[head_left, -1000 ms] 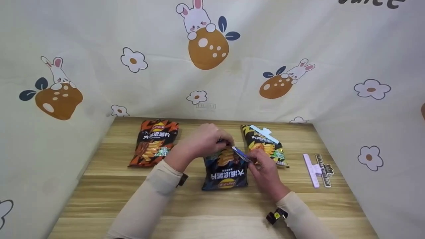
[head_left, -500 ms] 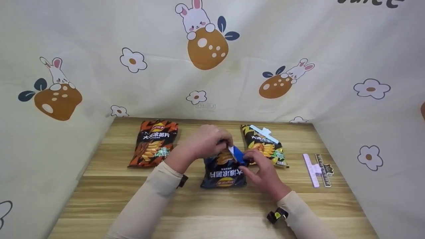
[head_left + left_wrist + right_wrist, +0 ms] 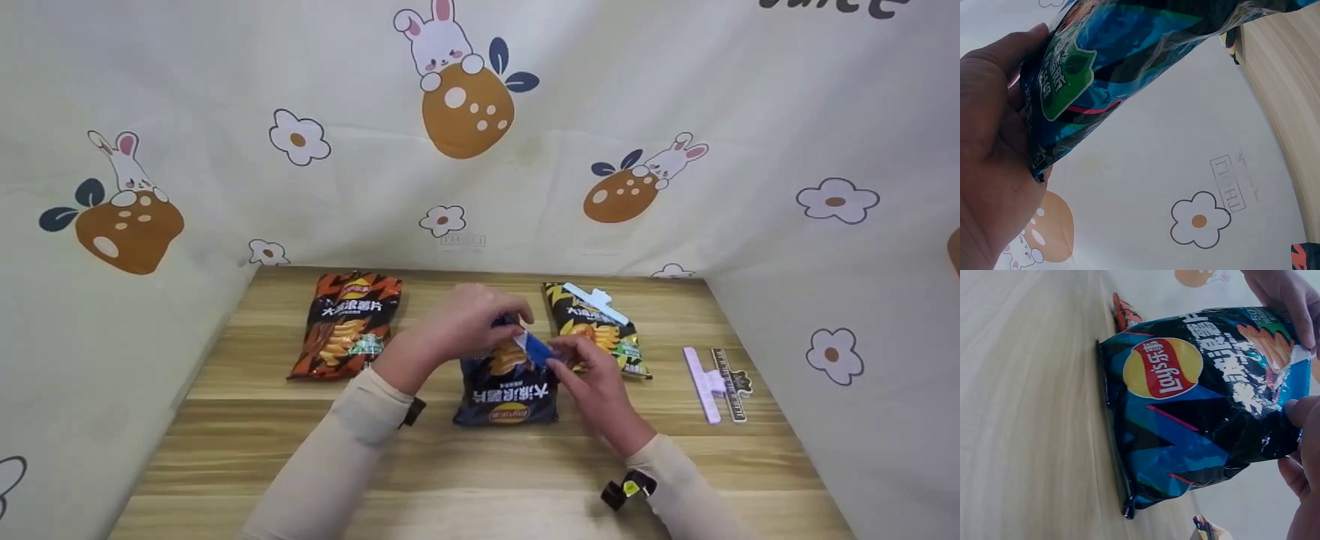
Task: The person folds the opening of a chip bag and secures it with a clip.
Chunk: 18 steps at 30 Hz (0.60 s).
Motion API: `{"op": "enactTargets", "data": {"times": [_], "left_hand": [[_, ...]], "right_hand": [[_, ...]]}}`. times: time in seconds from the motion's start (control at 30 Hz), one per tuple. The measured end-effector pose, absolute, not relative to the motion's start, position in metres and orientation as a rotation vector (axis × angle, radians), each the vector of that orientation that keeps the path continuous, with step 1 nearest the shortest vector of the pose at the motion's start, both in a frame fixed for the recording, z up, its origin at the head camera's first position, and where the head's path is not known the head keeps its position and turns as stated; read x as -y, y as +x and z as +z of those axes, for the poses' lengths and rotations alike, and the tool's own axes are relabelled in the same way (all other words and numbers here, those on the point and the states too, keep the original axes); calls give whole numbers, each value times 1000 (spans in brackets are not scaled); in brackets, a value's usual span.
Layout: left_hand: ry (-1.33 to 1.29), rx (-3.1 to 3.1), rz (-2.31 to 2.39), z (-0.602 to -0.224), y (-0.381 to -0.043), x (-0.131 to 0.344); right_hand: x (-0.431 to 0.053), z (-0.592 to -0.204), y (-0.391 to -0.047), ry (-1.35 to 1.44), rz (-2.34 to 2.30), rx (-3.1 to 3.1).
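Note:
A blue-and-black potato chip bag (image 3: 510, 386) stands upside down at the middle of the table, its lettering inverted in the head view. Its upper edge is folded over, showing a bright blue flap (image 3: 535, 349). My left hand (image 3: 472, 319) pinches the upper left end of the bag. With thumb and fingers, my right hand (image 3: 600, 379) pinches the flap at the upper right. In the right wrist view, the bag's yellow-and-red logo (image 3: 1162, 368) and lower seam show, and both thumbs lie on the folded edge. The left wrist view shows the bag's side (image 3: 1123, 56) against my palm.
An orange-and-black chip bag (image 3: 349, 326) lies at the back left. Behind my right hand lies a yellow-and-black chip bag (image 3: 589, 330) with a light blue sealing clip (image 3: 596, 302) on it. A purple clip (image 3: 703, 385) and a clear black-patterned clip (image 3: 731, 385) lie at right.
The folded top has turned so its blue flap faces the camera. My right thumb and fingers have shifted along it and closed on it. My left hand stays nearly in place.

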<state>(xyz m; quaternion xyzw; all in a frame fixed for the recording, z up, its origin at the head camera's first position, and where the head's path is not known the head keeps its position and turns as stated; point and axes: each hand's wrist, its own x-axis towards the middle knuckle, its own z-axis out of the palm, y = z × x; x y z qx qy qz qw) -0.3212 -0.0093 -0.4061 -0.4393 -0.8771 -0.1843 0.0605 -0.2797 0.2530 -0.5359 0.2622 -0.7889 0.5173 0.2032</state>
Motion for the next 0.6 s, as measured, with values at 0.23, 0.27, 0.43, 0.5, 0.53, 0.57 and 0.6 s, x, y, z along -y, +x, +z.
{"op": "enactTargets", "data": {"times": [0.23,0.27,0.43,0.5,0.53,0.57,0.6], "left_hand": [[-1396,2626,-572,-402,-321,14],[-1406,2625,-561,-402,-321,15],[-1418,2644,-456,-398,-319,16],[-1401,2648,-405,-396,-320,15],[-1391,2648,-382,-395,-320,15],[-1382,2646,-363,-395,-321,14],[-1379,2643,-350,-394,-321,14]], "right_hand": [[-255,-528,-281,687,1494,2334],[-255,-528,-281,680,1502,2349],[-255,-525,-279,664,1498,2405],[-255,-524,-279,659,1483,2413],[-255,-523,-280,657,1476,2415],[-255,-523,-280,658,1470,2417],[-255,-522,-280,660,1467,2420]]}}
